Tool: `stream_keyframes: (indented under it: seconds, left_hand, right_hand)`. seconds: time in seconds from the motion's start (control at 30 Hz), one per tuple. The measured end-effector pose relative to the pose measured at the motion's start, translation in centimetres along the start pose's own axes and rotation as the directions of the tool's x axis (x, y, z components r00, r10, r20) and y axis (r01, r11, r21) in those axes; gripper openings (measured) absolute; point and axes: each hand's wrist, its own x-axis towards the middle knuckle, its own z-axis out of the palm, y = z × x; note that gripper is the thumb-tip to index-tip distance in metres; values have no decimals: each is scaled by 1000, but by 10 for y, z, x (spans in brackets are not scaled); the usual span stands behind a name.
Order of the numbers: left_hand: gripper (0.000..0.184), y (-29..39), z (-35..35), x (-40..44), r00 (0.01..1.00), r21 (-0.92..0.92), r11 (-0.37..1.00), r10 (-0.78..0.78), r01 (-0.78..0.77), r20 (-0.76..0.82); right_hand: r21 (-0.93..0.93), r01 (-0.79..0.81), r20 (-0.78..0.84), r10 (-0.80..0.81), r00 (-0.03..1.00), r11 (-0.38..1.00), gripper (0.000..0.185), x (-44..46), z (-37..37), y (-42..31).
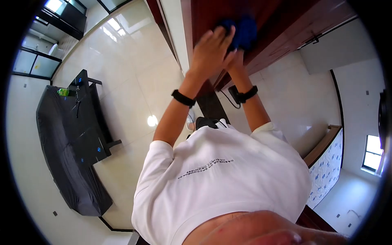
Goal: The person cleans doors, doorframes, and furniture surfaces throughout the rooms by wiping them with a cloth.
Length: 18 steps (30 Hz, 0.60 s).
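A bunched dark blue cloth point(247, 33) is against the dark red wooden door frame point(206, 14) at the top of the view. My left hand point(210, 51) reaches up to it with its fingers stretched out and slightly apart, the fingertips at the cloth's left edge. Just to the right, my right hand point(234, 60) has the cloth at its fingers, which are mostly hidden by the cloth and my left hand. Both wrists wear black straps, and a small black box with a cable sits at the right one.
A dark red door point(281, 47) with a handle stands at the right. On the left are a black table point(87, 134), a grey-covered sofa point(53, 151) and a green pack point(63, 92). A blue-patterned mattress point(326, 167) lies at lower right. Glossy tile floor point(134, 81) spreads around.
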Motion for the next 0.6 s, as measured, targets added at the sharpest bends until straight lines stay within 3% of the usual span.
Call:
stream_keyframes:
  seconds: [0.03, 0.1, 0.13, 0.2, 0.27, 0.3, 0.37, 0.4, 0.43, 0.47, 0.53, 0.57, 0.6]
  left_hand:
    - [66, 3, 20, -15, 998, -72, 997, 12, -8, 58]
    - [67, 4, 55, -35, 994, -164, 986, 57, -42, 90]
    - [67, 9, 68, -45, 990, -223, 975, 53, -23, 130]
    - [67, 18, 86, -63, 986, -297, 954, 76, -29, 146]
    - [70, 13, 86, -74, 954, -440, 897, 90, 47, 285]
    - [70, 2, 81, -74, 956, -436, 900, 97, 34, 275]
    - [49, -15, 33, -57, 874, -508, 818, 12, 272, 487]
    - [40, -21, 17, -59, 804, -520, 755, -14, 399, 595]
    - [27, -30, 12, -63, 906, -570, 771, -20, 283, 422]
    - [27, -39, -1, -60, 905, -573, 769, -19, 285, 425]
    - [25, -55, -47, -45, 945, -644, 708, -103, 290, 312]
    - [25, -62, -67, -37, 942, -644, 707, -95, 292, 323]
    - [26, -69, -85, -26, 969, -769, 590, -138, 247, 205]
  right_hand:
    - [-90, -62, 101, 71, 992, 994, 60, -21, -2, 11]
    - [250, -204, 180, 162, 970, 946, 54, -61, 5, 40]
    - [222, -202, 168, 167, 972, 954, 54, -86, 8, 55]
    - [291, -359, 186, 316, 930, 887, 55, -136, 22, 87]
    - [387, -489, 217, 438, 872, 781, 57, -148, 33, 87]
    - [392, -477, 206, 430, 879, 787, 57, -146, 34, 78]
    - [113, -247, 191, 223, 956, 962, 56, -114, 5, 15]
    - [112, -260, 201, 234, 951, 959, 56, -100, -2, 0]
    - [46, -72, 251, 58, 966, 996, 54, -81, -7, -5]
    - [-9, 122, 310, -114, 944, 992, 52, -63, -9, -8]
    - [74, -245, 187, 228, 956, 967, 56, -43, -6, -17]
    - [-79, -42, 41, 45, 998, 996, 58, -21, -7, -28]
    - [-259, 145, -72, -169, 983, 955, 61, 6, -12, -39]
